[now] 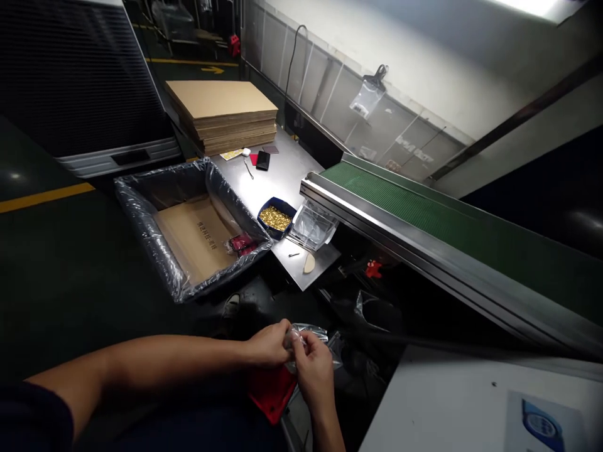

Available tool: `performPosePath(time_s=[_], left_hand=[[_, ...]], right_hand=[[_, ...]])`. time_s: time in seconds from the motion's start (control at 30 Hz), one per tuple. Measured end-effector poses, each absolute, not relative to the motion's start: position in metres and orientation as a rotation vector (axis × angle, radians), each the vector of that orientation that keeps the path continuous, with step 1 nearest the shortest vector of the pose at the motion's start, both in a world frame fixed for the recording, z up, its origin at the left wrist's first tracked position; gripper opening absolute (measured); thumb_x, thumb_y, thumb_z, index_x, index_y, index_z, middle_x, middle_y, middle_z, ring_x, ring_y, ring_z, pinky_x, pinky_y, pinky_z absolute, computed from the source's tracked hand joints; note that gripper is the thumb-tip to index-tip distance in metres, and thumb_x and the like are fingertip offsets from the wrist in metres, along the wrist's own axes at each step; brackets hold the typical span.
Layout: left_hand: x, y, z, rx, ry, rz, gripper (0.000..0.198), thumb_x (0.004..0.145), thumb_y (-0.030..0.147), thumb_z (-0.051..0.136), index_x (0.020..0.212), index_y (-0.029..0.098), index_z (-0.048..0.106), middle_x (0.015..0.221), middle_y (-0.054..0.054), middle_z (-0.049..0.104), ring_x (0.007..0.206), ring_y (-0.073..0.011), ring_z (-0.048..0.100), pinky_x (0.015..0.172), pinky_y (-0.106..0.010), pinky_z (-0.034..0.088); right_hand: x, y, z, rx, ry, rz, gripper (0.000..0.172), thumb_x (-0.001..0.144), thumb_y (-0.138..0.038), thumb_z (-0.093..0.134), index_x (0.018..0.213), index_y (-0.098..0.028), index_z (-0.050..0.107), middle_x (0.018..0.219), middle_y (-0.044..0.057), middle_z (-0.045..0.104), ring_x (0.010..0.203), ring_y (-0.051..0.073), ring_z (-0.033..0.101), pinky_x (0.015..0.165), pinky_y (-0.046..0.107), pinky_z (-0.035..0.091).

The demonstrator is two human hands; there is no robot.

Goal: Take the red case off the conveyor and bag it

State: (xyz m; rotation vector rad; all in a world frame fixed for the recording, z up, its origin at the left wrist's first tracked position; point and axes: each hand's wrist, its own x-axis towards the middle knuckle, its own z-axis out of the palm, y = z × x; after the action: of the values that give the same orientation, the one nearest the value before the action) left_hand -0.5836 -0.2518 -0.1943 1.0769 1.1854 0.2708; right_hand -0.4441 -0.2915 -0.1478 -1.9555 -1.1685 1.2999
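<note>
My left hand (pixel 268 344) and my right hand (pixel 313 370) meet low in the middle of the view, both pinching a small clear plastic bag (pixel 313 331). A red flat object (pixel 272 389) lies just under the hands. What is inside the bag cannot be made out. Farther ahead, a blue tray of small gold parts (pixel 276 218) sits on the steel table (pixel 282 172), beside a stack of clear bags (pixel 311 226).
A cardboard box lined with plastic film (pixel 188 232) stands to the left, holding a red packet (pixel 242 243). Flat cardboard sheets (pixel 221 116) are stacked at the table's far end. A green conveyor belt (pixel 424 216) runs along the right. A white surface (pixel 471 408) lies at lower right.
</note>
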Motion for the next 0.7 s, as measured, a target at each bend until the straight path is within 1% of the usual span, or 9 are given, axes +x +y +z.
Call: performPosePath(time_s=[0.03, 0.07, 0.13, 0.2, 0.33, 0.47, 0.57, 0.63, 0.7], left_hand=[[-0.578, -0.259, -0.196, 1.059, 1.176, 0.256, 0.033, 0.062, 0.041, 0.079, 0.081, 0.018, 0.063, 0.075, -0.002, 0.063, 0.075, -0.0199, 0.056, 0.065, -0.027, 0.035], [-0.573, -0.265, -0.198, 1.028, 1.166, 0.234, 0.029, 0.066, 0.042, 0.076, 0.07, 0.017, 0.062, 0.067, -0.002, 0.06, 0.07, -0.0192, 0.055, 0.063, -0.028, 0.035], [-0.566, -0.279, -0.202, 0.939, 1.158, 0.191, 0.038, 0.073, 0.05, 0.068, 0.06, 0.016, 0.059, 0.057, -0.002, 0.055, 0.06, -0.0168, 0.051, 0.058, -0.028, 0.034], [-0.563, -0.293, -0.205, 0.825, 1.168, 0.177, 0.044, 0.077, 0.057, 0.061, 0.064, 0.015, 0.061, 0.057, -0.002, 0.055, 0.055, -0.0157, 0.05, 0.055, -0.027, 0.035], [-0.565, -0.315, -0.203, 0.632, 1.16, 0.198, 0.043, 0.071, 0.058, 0.068, 0.079, 0.015, 0.065, 0.072, -0.005, 0.066, 0.061, -0.0175, 0.059, 0.059, -0.029, 0.045], [-0.576, -0.326, -0.201, 0.604, 1.13, 0.164, 0.053, 0.062, 0.064, 0.079, 0.073, 0.013, 0.067, 0.068, -0.004, 0.067, 0.059, -0.0152, 0.058, 0.059, -0.027, 0.045], [-0.586, -0.327, -0.203, 0.639, 1.133, 0.114, 0.065, 0.055, 0.073, 0.079, 0.07, 0.011, 0.069, 0.063, -0.003, 0.064, 0.054, -0.0114, 0.051, 0.055, -0.026, 0.038], [-0.592, -0.326, -0.205, 0.65, 1.146, 0.099, 0.067, 0.052, 0.074, 0.08, 0.073, 0.011, 0.07, 0.064, -0.002, 0.064, 0.056, -0.0108, 0.051, 0.057, -0.025, 0.038], [-0.597, -0.327, -0.209, 0.643, 1.169, 0.09, 0.067, 0.053, 0.073, 0.08, 0.074, 0.011, 0.069, 0.067, -0.002, 0.066, 0.058, -0.012, 0.054, 0.06, -0.026, 0.04]], right_hand=[[-0.442, -0.302, -0.144, -1.973, -1.22, 1.286, 0.041, 0.083, -0.061, 0.055, 0.087, -0.022, 0.069, 0.075, 0.002, 0.063, 0.069, 0.016, 0.055, 0.067, 0.028, 0.039], [-0.438, -0.313, -0.142, -2.009, -1.246, 1.245, 0.036, 0.084, -0.057, 0.055, 0.09, -0.025, 0.069, 0.08, 0.002, 0.065, 0.075, 0.017, 0.056, 0.07, 0.029, 0.039], [-0.425, -0.338, -0.142, -2.113, -1.232, 1.119, 0.028, 0.083, -0.048, 0.055, 0.097, -0.027, 0.067, 0.093, 0.003, 0.066, 0.085, 0.021, 0.057, 0.075, 0.031, 0.036], [-0.411, -0.365, -0.149, -2.201, -1.163, 1.016, 0.029, 0.08, -0.044, 0.055, 0.101, -0.027, 0.064, 0.1, 0.005, 0.064, 0.087, 0.023, 0.054, 0.076, 0.033, 0.034], [-0.398, -0.41, -0.172, -2.21, -0.981, 1.1, 0.041, 0.073, -0.059, 0.059, 0.087, -0.02, 0.06, 0.073, 0.004, 0.055, 0.068, 0.019, 0.05, 0.066, 0.031, 0.036], [-0.395, -0.425, -0.185, -1.979, -0.842, 1.329, 0.056, 0.078, -0.071, 0.05, 0.093, -0.017, 0.053, 0.073, 0.003, 0.054, 0.062, 0.014, 0.049, 0.058, 0.027, 0.04], [-0.389, -0.426, -0.183, -1.765, -0.916, 1.497, 0.051, 0.081, -0.067, 0.054, 0.094, -0.018, 0.053, 0.078, 0.002, 0.056, 0.065, 0.011, 0.049, 0.061, 0.024, 0.042], [-0.385, -0.428, -0.181, -1.693, -1.012, 1.55, 0.045, 0.082, -0.062, 0.06, 0.088, -0.018, 0.054, 0.077, 0.001, 0.054, 0.069, 0.011, 0.05, 0.066, 0.022, 0.043], [-0.384, -0.433, -0.179, -1.67, -1.101, 1.588, 0.042, 0.085, -0.06, 0.057, 0.086, -0.018, 0.054, 0.075, 0.001, 0.052, 0.066, 0.01, 0.05, 0.063, 0.021, 0.042]])
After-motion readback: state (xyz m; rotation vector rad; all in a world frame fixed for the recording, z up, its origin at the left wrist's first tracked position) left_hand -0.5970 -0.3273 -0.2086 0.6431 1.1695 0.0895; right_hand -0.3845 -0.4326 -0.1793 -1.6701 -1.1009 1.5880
